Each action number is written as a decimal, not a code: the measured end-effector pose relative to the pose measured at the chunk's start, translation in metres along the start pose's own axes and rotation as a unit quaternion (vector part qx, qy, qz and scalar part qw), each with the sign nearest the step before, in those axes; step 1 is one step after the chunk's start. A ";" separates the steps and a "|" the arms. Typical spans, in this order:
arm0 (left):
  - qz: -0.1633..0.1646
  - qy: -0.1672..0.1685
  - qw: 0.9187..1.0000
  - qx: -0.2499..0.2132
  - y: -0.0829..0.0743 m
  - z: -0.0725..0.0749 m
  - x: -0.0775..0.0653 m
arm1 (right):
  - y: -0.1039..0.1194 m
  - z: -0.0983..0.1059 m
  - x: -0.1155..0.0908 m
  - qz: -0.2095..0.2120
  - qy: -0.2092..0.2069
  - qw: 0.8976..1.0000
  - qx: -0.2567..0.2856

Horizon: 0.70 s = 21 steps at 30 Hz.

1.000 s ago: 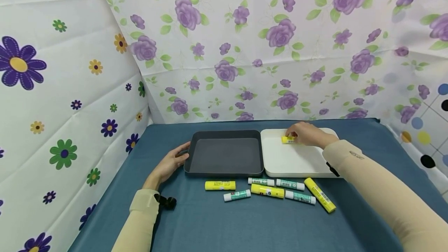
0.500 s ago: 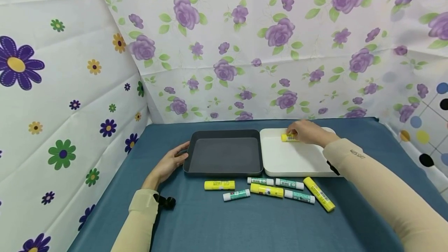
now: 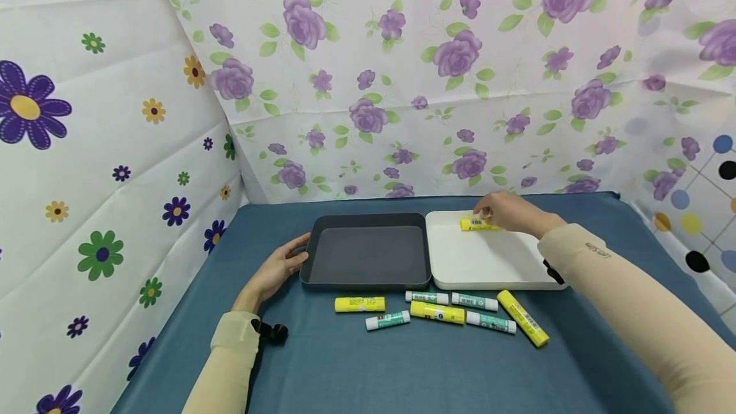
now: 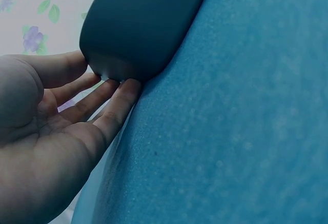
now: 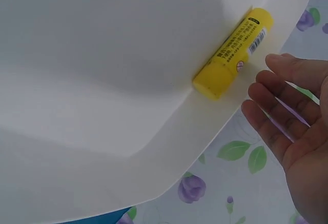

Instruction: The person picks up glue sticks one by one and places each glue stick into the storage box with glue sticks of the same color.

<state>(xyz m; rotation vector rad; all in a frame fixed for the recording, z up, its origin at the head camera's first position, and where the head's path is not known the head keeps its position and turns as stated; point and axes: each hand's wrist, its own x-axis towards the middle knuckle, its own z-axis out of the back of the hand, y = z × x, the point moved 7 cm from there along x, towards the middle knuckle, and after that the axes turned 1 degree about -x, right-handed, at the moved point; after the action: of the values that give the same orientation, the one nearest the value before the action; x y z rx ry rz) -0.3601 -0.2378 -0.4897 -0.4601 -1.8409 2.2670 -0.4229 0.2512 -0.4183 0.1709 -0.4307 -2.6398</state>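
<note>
In the white tray, a yellow glue stick lies along the far wall, its printed label and barcode showing in the right wrist view. My right hand hovers at that wall; its fingers are loosely bent and apart from the glue stick. On the other side, my left hand touches the outer left side of the dark grey tray. Thumb and fingertips rest against its rounded corner in the left wrist view. Both trays stand side by side.
Several glue sticks lie in front of the trays. Yellow ones include a left one, a middle one and a slanted one; smaller green-and-white ones lie among them. Blue cloth covers the table, with flowered curtains behind.
My right hand has let go of the yellow glue stick and drawn slightly up and right, leaving more of it visible in the white tray. The left hand stays at the dark tray.
</note>
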 end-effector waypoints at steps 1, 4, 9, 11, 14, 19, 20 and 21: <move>0.000 0.000 1.000 0.000 0.000 0.000 0.000 | 0.001 0.002 -0.001 0.003 -0.003 1.000 0.003; 0.000 0.000 1.000 0.001 0.001 0.001 0.000 | 0.007 0.006 -0.005 0.017 -0.009 1.000 0.004; 0.000 0.002 1.000 0.000 0.001 0.000 -0.001 | 0.017 0.012 -0.011 0.030 -0.012 0.999 0.004; 0.000 0.003 1.000 -0.001 0.000 0.000 -0.001 | 0.021 0.014 -0.014 0.033 -0.013 0.999 0.003; 0.002 0.001 1.000 0.000 0.000 0.000 -0.001 | 0.028 0.017 -0.019 0.046 -0.016 0.999 0.006; 0.003 -0.004 1.000 0.003 -0.001 0.001 -0.001 | 0.037 0.018 -0.025 0.075 -0.017 0.997 0.027; 0.003 -0.004 1.000 0.003 -0.001 0.001 -0.001 | 0.038 0.018 -0.026 0.078 -0.017 0.996 0.030; 0.003 -0.004 1.000 0.003 -0.001 0.001 -0.001 | 0.040 0.018 -0.028 0.082 -0.018 0.996 0.032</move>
<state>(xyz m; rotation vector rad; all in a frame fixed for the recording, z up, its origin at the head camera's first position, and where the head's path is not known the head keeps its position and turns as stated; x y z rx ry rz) -0.3597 -0.2384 -0.4886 -0.4559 -1.8388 2.2801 -0.3852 0.2353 -0.3866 0.1046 -0.5190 -2.4728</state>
